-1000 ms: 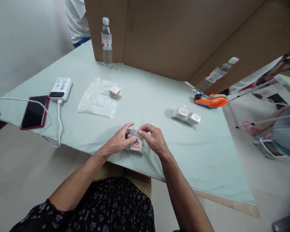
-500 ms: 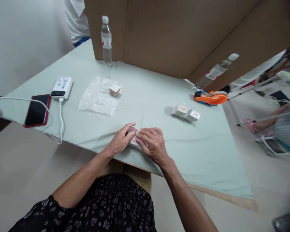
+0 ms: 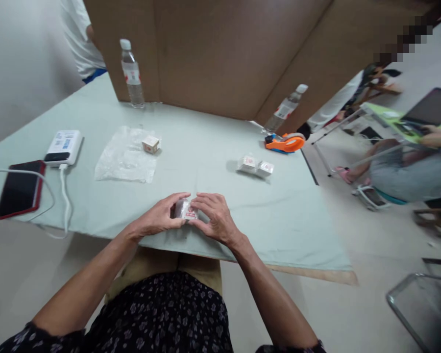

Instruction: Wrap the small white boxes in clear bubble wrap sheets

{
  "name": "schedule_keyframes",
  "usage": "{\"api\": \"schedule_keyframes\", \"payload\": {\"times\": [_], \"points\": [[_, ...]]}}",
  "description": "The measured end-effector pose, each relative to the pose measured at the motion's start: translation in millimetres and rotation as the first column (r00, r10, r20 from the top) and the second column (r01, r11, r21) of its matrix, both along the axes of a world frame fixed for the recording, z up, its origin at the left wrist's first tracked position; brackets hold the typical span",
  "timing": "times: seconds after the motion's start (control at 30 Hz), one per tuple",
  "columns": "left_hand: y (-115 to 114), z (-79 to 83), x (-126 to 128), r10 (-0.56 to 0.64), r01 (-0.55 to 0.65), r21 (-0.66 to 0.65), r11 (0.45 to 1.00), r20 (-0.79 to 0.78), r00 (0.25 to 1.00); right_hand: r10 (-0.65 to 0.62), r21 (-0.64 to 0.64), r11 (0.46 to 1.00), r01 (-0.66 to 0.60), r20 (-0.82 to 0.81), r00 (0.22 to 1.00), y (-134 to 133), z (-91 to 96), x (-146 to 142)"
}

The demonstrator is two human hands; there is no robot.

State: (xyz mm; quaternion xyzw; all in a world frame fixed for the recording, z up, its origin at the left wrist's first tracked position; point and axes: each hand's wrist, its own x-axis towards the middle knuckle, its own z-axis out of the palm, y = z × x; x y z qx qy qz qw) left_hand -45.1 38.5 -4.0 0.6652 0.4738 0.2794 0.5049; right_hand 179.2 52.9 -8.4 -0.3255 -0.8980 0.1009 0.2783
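Observation:
Near the front edge of the table, a small white box (image 3: pixel 189 211) with red print sits in clear plastic wrap. My left hand (image 3: pixel 165 214) grips its left end between thumb and fingers. On the other side my right hand (image 3: pixel 215 217) curls over the box's right end, thumb at the near edge, fingers on the far side. Two similar wrapped boxes (image 3: pixel 249 163) lie side by side to the right, farther back. Another small box (image 3: pixel 150 144) rests on a sheet of bubble wrap (image 3: pixel 123 159) at the left.
A phone (image 3: pixel 21 189) and a white power bank (image 3: pixel 64 147) with a cable lie at the left. Water bottles (image 3: pixel 132 78) stand by a cardboard partition (image 3: pixel 213 54). An orange tape dispenser (image 3: pixel 286 142) sits at the back right. A seated person (image 3: pixel 407 166) is beyond the table.
The view has swung to the right. My hands have spread a little, and more of the wrapped box shows between them.

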Motion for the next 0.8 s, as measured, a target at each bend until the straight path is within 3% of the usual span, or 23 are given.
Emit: {"api": "schedule_keyframes", "payload": {"times": [0.23,0.4,0.57,0.8], "points": [[31.0,10.8,49.1,-0.031,0.032,0.002,0.999,0.193,0.981,-0.225,-0.092,0.972,0.214,-0.133,0.965,-2.0,13.4,44.9],[56.6,1.6,100.9,0.005,-0.003,-0.009,1.000,0.239,0.971,-0.380,-0.183,0.916,0.357,-0.112,0.918,7.0,-1.0,88.9],[71.5,-12.4,141.0,-0.006,-0.002,0.032,0.999,0.243,0.970,-0.455,-0.115,0.887,0.448,-0.041,0.890,14.5,-15.7,112.9],[100.7,-20.1,207.0,0.083,-0.092,0.036,0.995,0.207,0.975,-0.711,-0.209,0.700,0.683,-0.123,0.692,27.9,-37.6,139.7]]}}
